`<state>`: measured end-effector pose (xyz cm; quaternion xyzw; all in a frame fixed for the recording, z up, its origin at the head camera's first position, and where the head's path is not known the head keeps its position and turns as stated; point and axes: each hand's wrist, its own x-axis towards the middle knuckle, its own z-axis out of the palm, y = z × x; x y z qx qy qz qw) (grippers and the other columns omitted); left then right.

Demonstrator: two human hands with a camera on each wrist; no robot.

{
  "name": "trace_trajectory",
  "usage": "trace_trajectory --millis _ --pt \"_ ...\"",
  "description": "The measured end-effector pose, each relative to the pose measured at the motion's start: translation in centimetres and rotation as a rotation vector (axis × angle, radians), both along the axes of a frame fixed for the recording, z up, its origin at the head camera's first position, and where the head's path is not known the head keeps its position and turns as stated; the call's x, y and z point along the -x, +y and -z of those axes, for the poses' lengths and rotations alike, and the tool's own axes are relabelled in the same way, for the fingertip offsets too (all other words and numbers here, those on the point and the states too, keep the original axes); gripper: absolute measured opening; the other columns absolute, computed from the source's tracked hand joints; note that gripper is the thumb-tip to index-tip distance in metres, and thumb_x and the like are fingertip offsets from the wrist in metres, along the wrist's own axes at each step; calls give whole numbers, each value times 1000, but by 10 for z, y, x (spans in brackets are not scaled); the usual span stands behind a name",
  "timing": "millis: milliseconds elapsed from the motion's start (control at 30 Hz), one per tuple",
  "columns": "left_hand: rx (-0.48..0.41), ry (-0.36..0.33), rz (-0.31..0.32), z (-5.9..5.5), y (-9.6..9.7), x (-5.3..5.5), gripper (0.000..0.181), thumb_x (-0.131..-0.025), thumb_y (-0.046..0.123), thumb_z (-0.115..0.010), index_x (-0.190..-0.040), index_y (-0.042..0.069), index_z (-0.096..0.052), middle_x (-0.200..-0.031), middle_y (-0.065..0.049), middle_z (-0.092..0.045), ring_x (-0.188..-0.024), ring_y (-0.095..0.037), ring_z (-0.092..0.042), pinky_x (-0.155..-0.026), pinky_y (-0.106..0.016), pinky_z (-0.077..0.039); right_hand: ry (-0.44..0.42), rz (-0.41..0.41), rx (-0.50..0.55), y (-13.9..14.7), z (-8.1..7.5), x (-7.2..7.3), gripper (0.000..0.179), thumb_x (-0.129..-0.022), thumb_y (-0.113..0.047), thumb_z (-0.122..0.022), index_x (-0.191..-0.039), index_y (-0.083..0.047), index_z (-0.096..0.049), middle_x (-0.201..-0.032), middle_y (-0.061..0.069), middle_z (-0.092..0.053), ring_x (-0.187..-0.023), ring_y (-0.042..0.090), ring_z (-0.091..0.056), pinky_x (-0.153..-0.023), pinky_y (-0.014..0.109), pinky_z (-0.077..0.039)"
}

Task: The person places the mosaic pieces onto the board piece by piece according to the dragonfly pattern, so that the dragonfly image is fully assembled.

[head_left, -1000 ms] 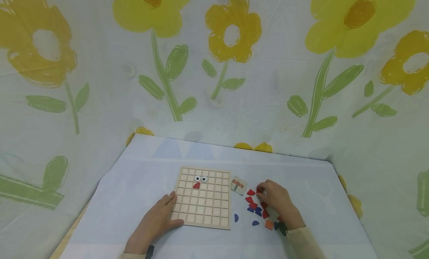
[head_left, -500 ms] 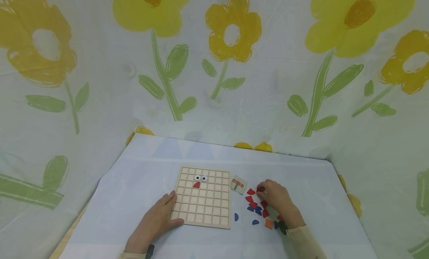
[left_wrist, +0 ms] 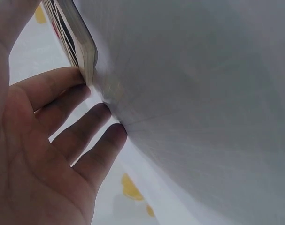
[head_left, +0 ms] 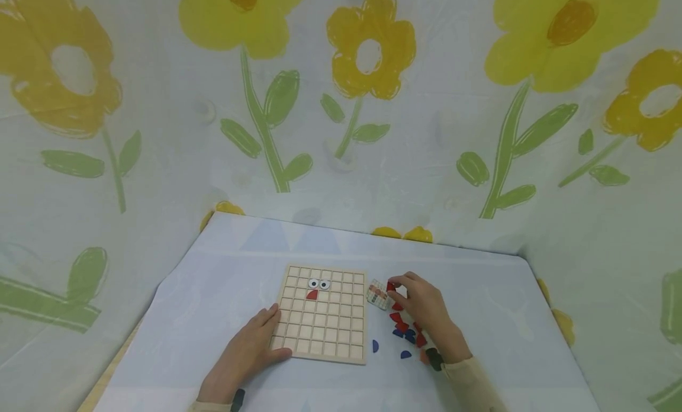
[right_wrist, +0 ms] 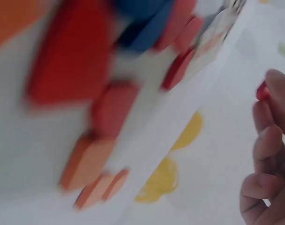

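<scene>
Within the right grip (head_left: 425,304) sits a red piece (head_left: 391,286)

In the head view, a white curtain (head_left: 415,169) printed with green-leaved flowers rises behind the pale bluish-white bench (head_left: 479,287). A large yellow flower (head_left: 240,22) with an orange centre sits at eleven o'clock, a second yellow flower (head_left: 572,27) at two. An amber flower (head_left: 369,57) with a white centre is at twelve, a tan strip (head_left: 103,381) at eight.
</scene>
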<state>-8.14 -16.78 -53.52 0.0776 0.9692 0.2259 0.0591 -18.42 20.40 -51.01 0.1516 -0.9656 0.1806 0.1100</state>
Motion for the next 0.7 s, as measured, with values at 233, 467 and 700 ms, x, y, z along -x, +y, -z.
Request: trace_trajectory --millis 233,467,700 --pt "-5 4 -1 0 0 0 96 -79 51 -83 -150 -2 -45 -161 -12 -36 -146 -38 -34 -120 -50 -33 195 -155 93 -35 -1 4 31 -82 -25 -88 -111 -20 -77 -96 -7 -67 -63 4 -44 -45 15 -38" --pt "-16 -13 -13 3 -1 1 97 -80 52 -82 -152 1 -43 -163 -10 -33 -148 -37 -31 -121 -51 -31 160 -191 127 -74 -1 4 29 -85 -27 -84 -113 -20 -77 -98 -7 -68 -66 4 -46 -51 14 -42" --pt "-10 -14 -20 4 -1 0 97 -79 52 -82 -152 1 -43 -163 -9 -33 -148 -37 -31 -121 -51 -31 137 -262 106 -103 5 7 31 -86 -29 -84 -115 -19 -77 -98 -7 -68 -67 4 -49 -54 13 -45"
